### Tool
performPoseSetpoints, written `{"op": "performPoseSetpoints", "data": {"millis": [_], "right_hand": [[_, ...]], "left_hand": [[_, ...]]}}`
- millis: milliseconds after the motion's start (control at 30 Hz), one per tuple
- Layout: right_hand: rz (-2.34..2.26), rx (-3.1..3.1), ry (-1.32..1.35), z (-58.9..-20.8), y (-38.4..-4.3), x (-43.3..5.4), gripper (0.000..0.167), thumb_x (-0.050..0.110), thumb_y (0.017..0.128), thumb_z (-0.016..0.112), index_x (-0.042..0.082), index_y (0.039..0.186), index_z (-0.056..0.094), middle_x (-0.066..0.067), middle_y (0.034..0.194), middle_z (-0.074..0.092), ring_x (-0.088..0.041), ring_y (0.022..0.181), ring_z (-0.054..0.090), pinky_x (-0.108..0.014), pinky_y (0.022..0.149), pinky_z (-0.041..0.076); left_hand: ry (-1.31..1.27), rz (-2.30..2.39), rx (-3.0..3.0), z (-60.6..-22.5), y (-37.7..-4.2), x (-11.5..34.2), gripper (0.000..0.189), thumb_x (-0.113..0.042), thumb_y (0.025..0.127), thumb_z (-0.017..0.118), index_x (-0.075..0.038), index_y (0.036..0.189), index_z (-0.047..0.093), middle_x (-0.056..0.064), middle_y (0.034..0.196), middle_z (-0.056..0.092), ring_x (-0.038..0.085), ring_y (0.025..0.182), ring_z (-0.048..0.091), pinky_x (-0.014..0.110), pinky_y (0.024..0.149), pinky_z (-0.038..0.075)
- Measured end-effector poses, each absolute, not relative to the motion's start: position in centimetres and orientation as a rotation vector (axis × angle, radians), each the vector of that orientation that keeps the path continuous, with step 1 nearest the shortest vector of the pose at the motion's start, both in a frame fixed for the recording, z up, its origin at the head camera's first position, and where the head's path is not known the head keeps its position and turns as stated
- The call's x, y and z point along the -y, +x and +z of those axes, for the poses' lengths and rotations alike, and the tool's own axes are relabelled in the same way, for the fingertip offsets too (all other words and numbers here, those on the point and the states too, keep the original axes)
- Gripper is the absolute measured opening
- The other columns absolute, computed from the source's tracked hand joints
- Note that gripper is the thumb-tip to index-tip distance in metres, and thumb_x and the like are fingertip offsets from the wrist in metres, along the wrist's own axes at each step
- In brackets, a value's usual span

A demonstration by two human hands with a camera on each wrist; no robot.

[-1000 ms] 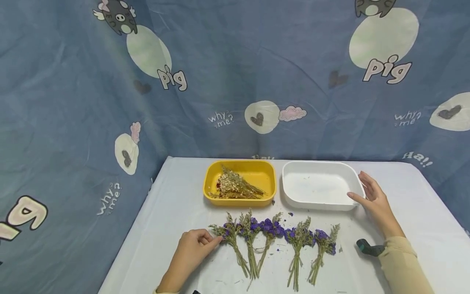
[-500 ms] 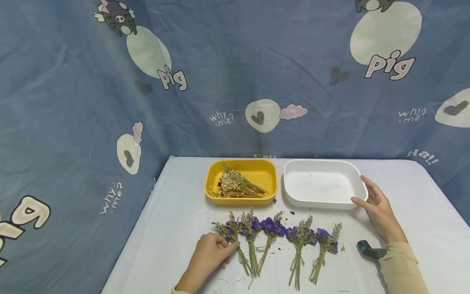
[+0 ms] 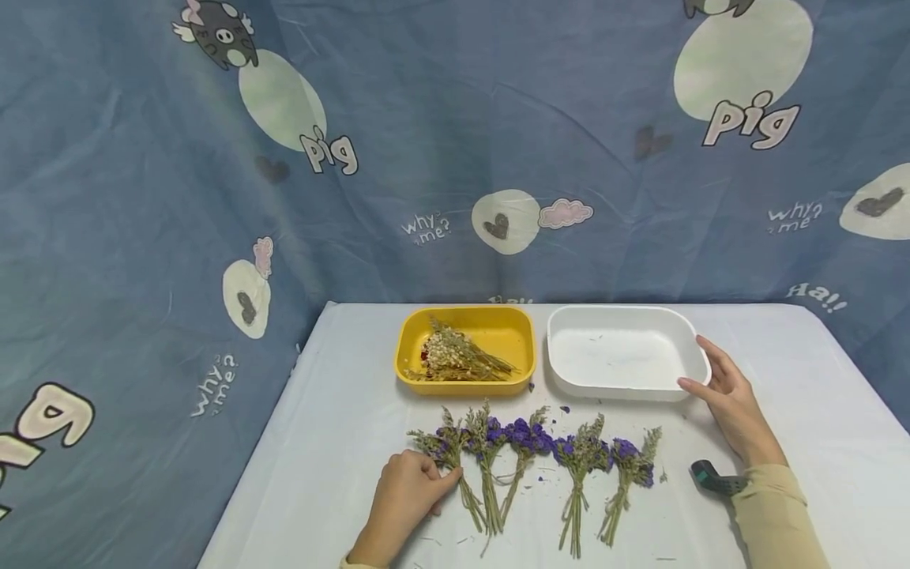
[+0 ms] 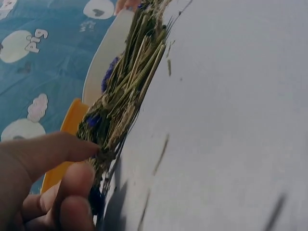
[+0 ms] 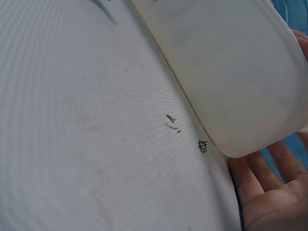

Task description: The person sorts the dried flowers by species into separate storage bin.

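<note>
Dried flower bunches with purple heads lie in a row on the white table. My left hand [image 3: 407, 498] is at the leftmost dried flower bunch [image 3: 458, 466], thumb and curled fingers at its stems just below the heads. Close up in the left wrist view, the thumb tip overlaps the dried flower bunch [image 4: 113, 113]; the exact contact under the fingers is partly hidden. My right hand [image 3: 735, 407] grips the right end of a white tray [image 3: 618, 391], thumb at the front corner and fingers along the far side. Seen from the right wrist, the palm stands beside the tray wall [image 5: 231, 72].
A yellow tray [image 3: 512, 348] holding other dried flowers stands left of the white one. More purple bunches [image 3: 579, 474] lie to the right in the row. A dark green and black object [image 3: 714, 480] is by the right sleeve. Loose petals and stem bits dot the table.
My left hand has moved right, from the leftmost bunch's flower heads to its stems, and has stayed there for the last half second. My right hand remains at the white tray.
</note>
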State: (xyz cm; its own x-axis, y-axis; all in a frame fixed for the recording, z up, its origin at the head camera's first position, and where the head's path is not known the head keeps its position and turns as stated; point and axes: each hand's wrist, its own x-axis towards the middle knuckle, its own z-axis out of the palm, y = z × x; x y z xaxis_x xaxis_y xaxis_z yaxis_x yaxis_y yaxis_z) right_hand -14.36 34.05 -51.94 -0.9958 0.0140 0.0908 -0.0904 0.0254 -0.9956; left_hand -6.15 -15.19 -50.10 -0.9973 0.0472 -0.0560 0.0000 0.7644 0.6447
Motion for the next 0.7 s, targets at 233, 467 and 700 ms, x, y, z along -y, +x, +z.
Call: {"op": "performPoseSetpoints", "data": {"millis": [233, 467, 700], "right_hand": [[2.120, 2.218, 0.070, -52.0, -14.3, -34.1, 0.087, 0.004, 0.098, 0.069, 0.027, 0.166, 0.020, 0.005, 0.175, 0.012, -0.010, 0.161, 0.019, -0.002, 0.110, 0.038], [2.123, 2.220, 0.056, -52.0, -14.3, -34.1, 0.087, 0.004, 0.098, 0.069, 0.027, 0.166, 0.020, 0.004, 0.175, 0.013, -0.010, 0.161, 0.019, -0.003, 0.111, 0.037], [2.092, 2.249, 0.025, -51.8, -14.4, -34.1, 0.087, 0.006, 0.098, 0.070, 0.028, 0.166, 0.020, 0.003, 0.175, 0.014, -0.015, 0.162, 0.017, -0.007, 0.117, 0.033]], "left_hand": [[-0.027, 1.266, -2.674, -49.8, -6.5, 16.4, 0.032, -0.030, 0.089, 0.080, -0.015, 0.061, 0.074, -0.006, 0.047, 0.063, 0.008, 0.033, 0.054, 0.028, 0.042, 0.054], [0.011, 1.258, -2.699, -50.3, -6.7, 16.8, 0.032, -0.039, 0.084, 0.085, -0.017, 0.063, 0.075, -0.007, 0.046, 0.062, 0.008, 0.034, 0.055, 0.023, 0.061, 0.060], [0.039, 1.269, -2.704, -50.1, -7.3, 17.2, 0.016, -0.017, 0.082, 0.084, -0.012, 0.071, 0.073, -0.007, 0.056, 0.064, 0.008, 0.048, 0.056, 0.021, 0.059, 0.052]]}}
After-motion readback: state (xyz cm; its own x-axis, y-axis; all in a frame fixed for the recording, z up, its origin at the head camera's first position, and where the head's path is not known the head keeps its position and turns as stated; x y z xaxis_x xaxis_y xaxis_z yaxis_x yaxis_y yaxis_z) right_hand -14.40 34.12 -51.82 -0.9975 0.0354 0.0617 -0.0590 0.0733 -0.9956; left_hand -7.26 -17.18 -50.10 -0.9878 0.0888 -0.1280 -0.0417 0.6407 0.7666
